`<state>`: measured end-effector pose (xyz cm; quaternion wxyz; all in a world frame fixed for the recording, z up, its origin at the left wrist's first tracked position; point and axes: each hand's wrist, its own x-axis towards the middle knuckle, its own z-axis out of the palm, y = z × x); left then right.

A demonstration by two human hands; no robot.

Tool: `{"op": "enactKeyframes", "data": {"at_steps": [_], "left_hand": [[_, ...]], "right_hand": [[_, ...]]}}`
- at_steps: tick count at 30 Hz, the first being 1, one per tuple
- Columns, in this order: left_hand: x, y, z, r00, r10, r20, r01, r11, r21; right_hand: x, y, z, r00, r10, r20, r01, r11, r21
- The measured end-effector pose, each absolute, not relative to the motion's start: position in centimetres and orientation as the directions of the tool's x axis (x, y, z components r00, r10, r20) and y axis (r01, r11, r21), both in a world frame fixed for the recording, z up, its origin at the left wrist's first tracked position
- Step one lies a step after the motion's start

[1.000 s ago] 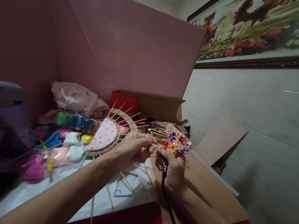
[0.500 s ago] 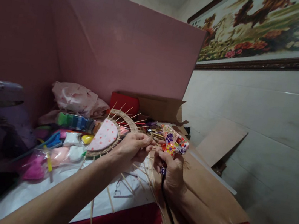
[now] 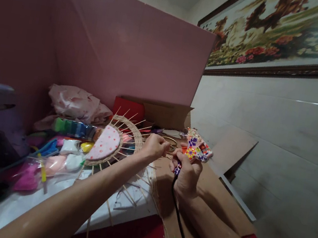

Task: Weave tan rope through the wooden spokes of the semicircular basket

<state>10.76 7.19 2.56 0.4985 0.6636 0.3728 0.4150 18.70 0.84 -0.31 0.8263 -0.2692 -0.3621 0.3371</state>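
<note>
My right hand [image 3: 188,172] is wrapped round the handle of a glue gun [image 3: 198,149] decorated with purple and orange flowers, its black cord [image 3: 178,220] trailing down over the table edge. To its left, my left hand [image 3: 156,147] is closed in a pinch; whatever is between the fingertips is too small to make out. Beside and partly behind my left forearm lies a woven half-round wicker piece [image 3: 140,132] with thin sticks radiating outward. A pink polka-dot fabric panel [image 3: 105,143] covers its inner half-circle.
Bagged coloured clay [image 3: 29,176] and wrapped coloured strips [image 3: 75,128] lie at left, near crumpled pink fabric [image 3: 76,101]. Brown cardboard [image 3: 220,206] lies under my right arm, above red cloth [image 3: 127,235]. A board [image 3: 233,147] leans against the tiled wall.
My two hands have moved slightly apart. My right hand has shifted the glue gun a little to the right and away from my pinched left hand. The view has turned slightly.
</note>
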Motion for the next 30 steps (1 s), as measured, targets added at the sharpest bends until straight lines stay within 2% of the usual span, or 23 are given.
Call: {"op": "enactKeyframes", "data": {"at_steps": [3,7,12,19,26,30], "left_hand": [[11.4,7.5,2.2,0.438,0.888,0.143,0.054,-0.185,0.981],[11.8,7.5,1.7,0.601,0.790,0.121,-0.011,-0.143,0.990],[12.4,8.1,1.4,0.441,0.893,0.090,0.068,-0.133,0.989],[12.2,6.8,2.1,0.447,0.884,0.141,0.028,-0.172,0.985],[10.0,4.0,2.0,0.274,0.953,0.128,-0.159,-0.087,0.984],[9.5,2.7,1.2,0.141,0.970,0.196,-0.214,-0.163,0.963]], "right_hand": [[18.8,1.0,-0.4,0.510,0.745,0.430,-0.336,0.633,-0.697],[18.9,1.1,-0.6,0.504,0.725,0.468,-0.309,0.658,-0.686],[18.7,1.0,-0.7,0.476,0.735,0.483,-0.309,0.654,-0.691],[18.5,0.8,-0.6,0.425,0.777,0.465,-0.356,0.615,-0.703],[18.2,0.4,-0.6,0.251,0.896,0.366,-0.498,0.443,-0.745],[18.0,0.1,-0.4,0.197,0.925,0.326,-0.545,0.380,-0.747]]}}
